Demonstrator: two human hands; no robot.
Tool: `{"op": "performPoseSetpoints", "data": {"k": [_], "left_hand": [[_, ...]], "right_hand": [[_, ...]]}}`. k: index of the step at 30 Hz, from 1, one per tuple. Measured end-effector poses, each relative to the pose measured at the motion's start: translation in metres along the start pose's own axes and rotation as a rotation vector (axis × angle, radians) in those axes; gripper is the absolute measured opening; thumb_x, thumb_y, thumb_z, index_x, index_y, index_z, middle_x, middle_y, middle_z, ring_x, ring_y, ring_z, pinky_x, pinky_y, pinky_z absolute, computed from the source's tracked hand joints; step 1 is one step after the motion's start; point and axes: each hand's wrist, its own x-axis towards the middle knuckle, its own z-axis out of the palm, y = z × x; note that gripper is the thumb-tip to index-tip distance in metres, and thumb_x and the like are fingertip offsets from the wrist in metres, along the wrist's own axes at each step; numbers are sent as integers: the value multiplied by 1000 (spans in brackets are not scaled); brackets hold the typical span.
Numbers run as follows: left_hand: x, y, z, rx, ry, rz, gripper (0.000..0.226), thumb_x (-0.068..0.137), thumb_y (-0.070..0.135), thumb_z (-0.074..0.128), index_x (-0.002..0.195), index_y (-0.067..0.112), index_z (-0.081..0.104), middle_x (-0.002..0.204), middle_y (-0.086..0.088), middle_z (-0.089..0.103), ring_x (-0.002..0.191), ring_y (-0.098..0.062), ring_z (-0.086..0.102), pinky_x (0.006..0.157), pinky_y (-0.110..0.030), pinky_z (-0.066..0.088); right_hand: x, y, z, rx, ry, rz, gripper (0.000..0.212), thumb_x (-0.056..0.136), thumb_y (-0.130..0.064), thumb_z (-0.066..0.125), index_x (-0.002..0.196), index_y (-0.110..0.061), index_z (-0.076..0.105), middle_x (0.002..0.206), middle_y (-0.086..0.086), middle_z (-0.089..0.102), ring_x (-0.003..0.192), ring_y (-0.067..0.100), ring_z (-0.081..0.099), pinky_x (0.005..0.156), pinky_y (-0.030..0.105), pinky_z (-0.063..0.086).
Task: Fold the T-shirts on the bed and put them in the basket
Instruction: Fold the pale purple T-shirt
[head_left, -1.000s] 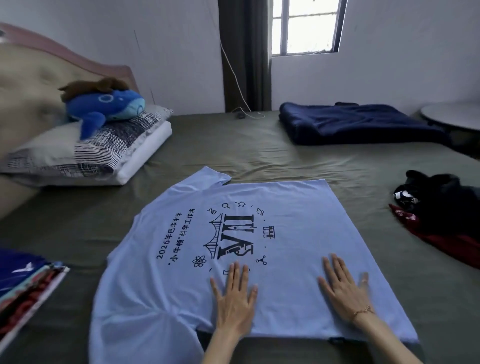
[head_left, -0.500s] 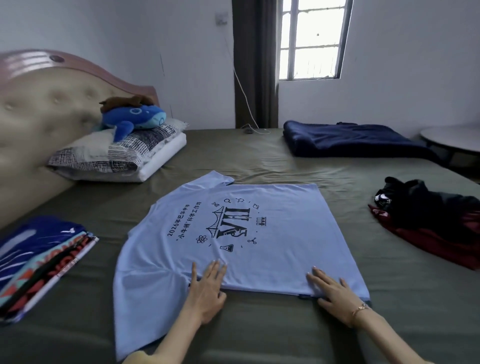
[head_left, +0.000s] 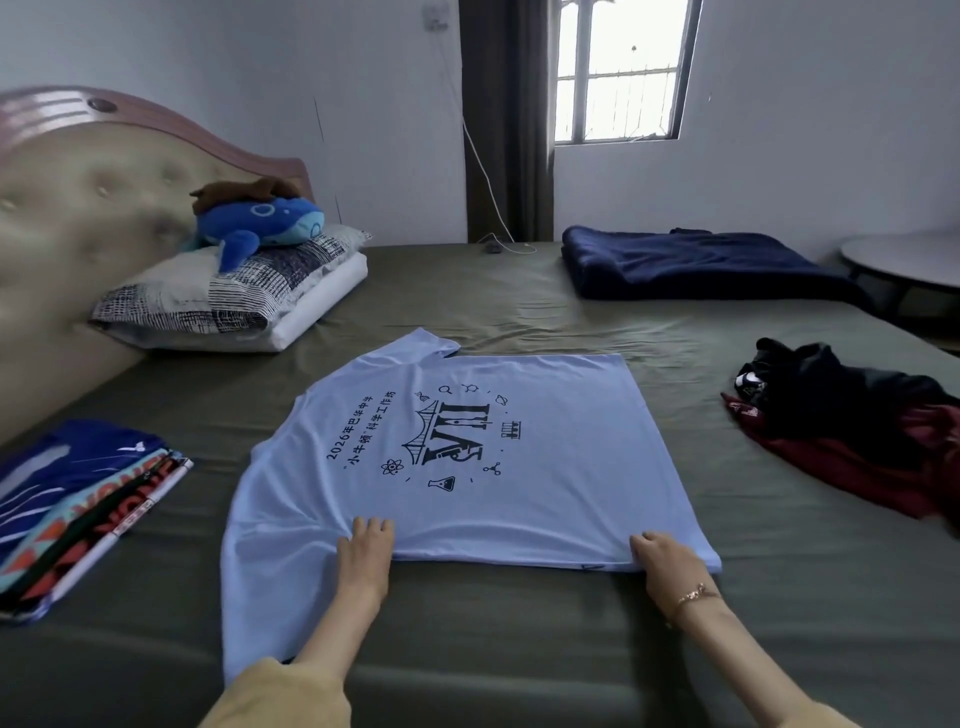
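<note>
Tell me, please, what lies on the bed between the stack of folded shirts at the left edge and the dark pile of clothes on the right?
In the head view, the light blue T-shirt lies spread flat between the folded stack and the dark pile, with both hands at its near edge.

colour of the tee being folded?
Light blue T-shirt with a black printed graphic and text on it. Shows best in the head view, the only one.

Light-blue printed T-shirt lies flat, print up, on bed.

Head view looks forward and down across the bed.
</note>
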Motion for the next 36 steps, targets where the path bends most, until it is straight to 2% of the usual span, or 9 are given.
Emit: {"op": "performPoseSetpoints", "data": {"k": [1,3,5,7,11,16,25,31,36], "left_hand": [[0,-2,0,27,-14,16,42,89,-4,48,126,16,44,131,-1,48,126,-22,41,96,-31,40],[0,-7,-5,84,-64,28,37,91,-1,45,123,16,51,130,-2,53,125,-21,47,96,-30,40],[0,-9,-14,138,-154,42,35,92,5,47,125,15,54,131,-4,55,124,-21,51,96,-28,41],[4,-10,-25,198,-259,75,36,93,11,49,129,14,52,134,-4,52,125,-20,51,98,-29,42],[23,-10,-47,285,-399,93,41,92,12,50,133,14,49,138,-3,50,126,-20,49,99,-32,43],[64,-11,-74,260,-166,11,37,91,9,47,126,17,53,130,-1,54,120,-19,54,91,-28,44],[151,21,-58,202,18,-45,32,92,-1,47,115,16,60,118,-1,61,114,-19,56,85,-27,43],[199,27,-30,172,44,-112,34,92,-2,43,115,17,61,118,-2,62,113,-20,55,88,-30,44],[217,32,-17,102,64,-165,31,92,0,44,110,18,62,112,-2,65,112,-19,54,87,-30,42]], "right_hand": [[1,0,-2,-9,-40,10,40,85,4,41,65,-24,21,110,3,52,116,21,51,79,28,38],[3,-1,-7,-42,-120,46,28,87,0,42,73,-24,42,118,4,56,115,23,54,86,27,44],[5,-2,-13,-81,-192,89,25,89,-6,44,107,-17,59,126,6,55,116,24,55,90,28,44],[8,-2,-20,-128,-309,83,35,90,-10,45,124,-12,52,132,7,51,121,23,52,96,30,43],[15,-3,-47,-206,-510,99,41,88,-5,45,129,-4,47,135,11,49,124,25,49,96,32,42],[49,6,-72,-118,-290,209,33,95,-31,42,124,-19,52,130,1,53,114,20,57,87,28,44],[126,42,-49,55,-40,270,33,92,-7,39,119,-17,53,126,5,55,114,24,54,87,32,43],[170,61,-18,524,225,346,21,84,7,48,99,2,62,102,26,66,98,38,62,79,39,47],[181,64,-4,677,389,452,12,85,4,57,93,13,59,96,29,67,97,41,61,79,37,40]]}}
